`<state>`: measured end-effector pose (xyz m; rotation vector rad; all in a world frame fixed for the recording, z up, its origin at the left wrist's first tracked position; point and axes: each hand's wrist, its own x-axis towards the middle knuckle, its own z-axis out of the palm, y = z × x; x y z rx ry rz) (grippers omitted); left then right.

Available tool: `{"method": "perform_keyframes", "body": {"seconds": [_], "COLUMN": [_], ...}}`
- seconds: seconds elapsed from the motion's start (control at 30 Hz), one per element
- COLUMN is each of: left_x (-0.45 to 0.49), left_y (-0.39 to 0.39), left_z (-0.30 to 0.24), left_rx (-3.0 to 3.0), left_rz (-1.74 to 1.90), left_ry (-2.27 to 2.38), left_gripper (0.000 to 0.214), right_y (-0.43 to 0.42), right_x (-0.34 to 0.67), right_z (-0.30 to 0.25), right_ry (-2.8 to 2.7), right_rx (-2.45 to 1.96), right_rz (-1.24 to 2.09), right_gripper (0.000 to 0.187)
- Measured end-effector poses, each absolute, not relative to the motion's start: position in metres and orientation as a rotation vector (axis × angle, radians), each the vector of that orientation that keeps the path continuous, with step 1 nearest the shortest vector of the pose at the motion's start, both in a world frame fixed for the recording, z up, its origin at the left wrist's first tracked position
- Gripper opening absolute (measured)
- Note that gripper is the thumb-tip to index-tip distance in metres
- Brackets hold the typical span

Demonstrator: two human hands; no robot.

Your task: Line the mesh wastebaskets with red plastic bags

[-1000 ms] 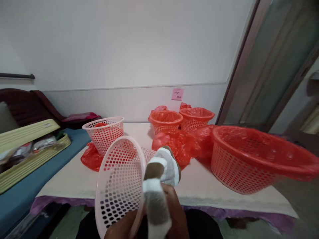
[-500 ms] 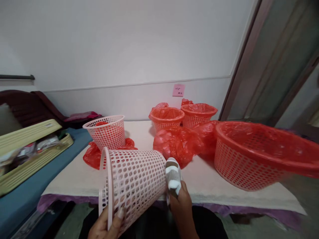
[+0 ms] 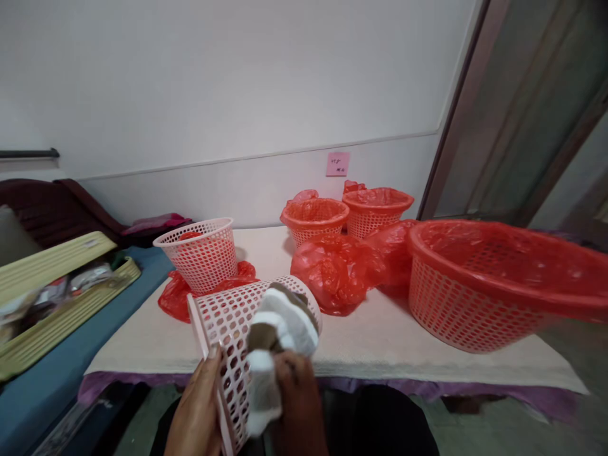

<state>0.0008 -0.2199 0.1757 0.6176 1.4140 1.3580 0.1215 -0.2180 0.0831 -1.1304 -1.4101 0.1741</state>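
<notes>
My left hand (image 3: 194,408) grips the rim of a pale pink perforated basket (image 3: 228,323), held on its side in front of me, bottom pointing away. My right hand (image 3: 297,405) is closed on a white and brown-grey cloth (image 3: 280,329) pressed against the basket's outer wall near its bottom. Both hands are at the near edge of a table with a cream cover (image 3: 380,342).
A second pink basket (image 3: 199,253) stands upright on a red plastic bag (image 3: 173,297). A loose red bag (image 3: 335,272) lies mid-table. Two small bag-lined baskets (image 3: 316,218) (image 3: 377,209) stand at the back, a large lined basket (image 3: 479,285) at right. A yellow case (image 3: 52,297) lies at left.
The basket has been turned from facing me with its mouth to lying with its side toward me. My right hand with the cloth moved from the basket's bottom onto its side wall.
</notes>
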Motion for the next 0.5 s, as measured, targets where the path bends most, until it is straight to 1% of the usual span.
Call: {"method": "perform_keyframes", "body": {"seconds": [0.03,0.1,0.13,0.2,0.23,0.27,0.33,0.43,0.5], "left_x": [0.007,0.018,0.021,0.025,0.027,0.029,0.034,0.042,0.047], "left_y": [-0.22,-0.221,-0.221,-0.222,-0.221,-0.22,-0.216,-0.208,-0.203], "left_z": [0.181,0.191,0.196,0.204,0.208,0.211,0.217,0.223,0.226], "left_rx": [0.537,0.426,0.395,0.376,0.379,0.385,0.402,0.412,0.414], "left_rz": [1.351,1.324,1.318,1.317,1.32,1.325,1.328,1.372,1.412], "left_ry": [1.377,1.322,1.307,1.283,1.268,1.247,1.18,1.057,0.998], "left_gripper": [0.051,0.053,0.054,0.053,0.053,0.051,0.048,0.043,0.044], "right_y": [-0.209,-0.195,-0.191,-0.19,-0.193,-0.199,-0.217,-0.243,-0.255], "right_x": [0.14,0.172,0.184,0.195,0.193,0.188,0.167,0.126,0.104], "right_z": [0.079,0.071,0.068,0.065,0.066,0.069,0.075,0.084,0.087], "right_ry": [-1.419,-1.34,-1.303,-1.211,-1.174,-1.152,-1.192,-1.342,-1.383], "right_rx": [-1.167,-1.331,-1.382,-1.447,-1.454,-1.442,-1.361,-1.179,-1.222], "right_rz": [0.157,0.196,0.224,0.307,0.347,0.375,0.399,0.25,0.173], "right_gripper": [0.041,0.044,0.039,0.02,0.014,0.013,0.015,0.032,0.027]}}
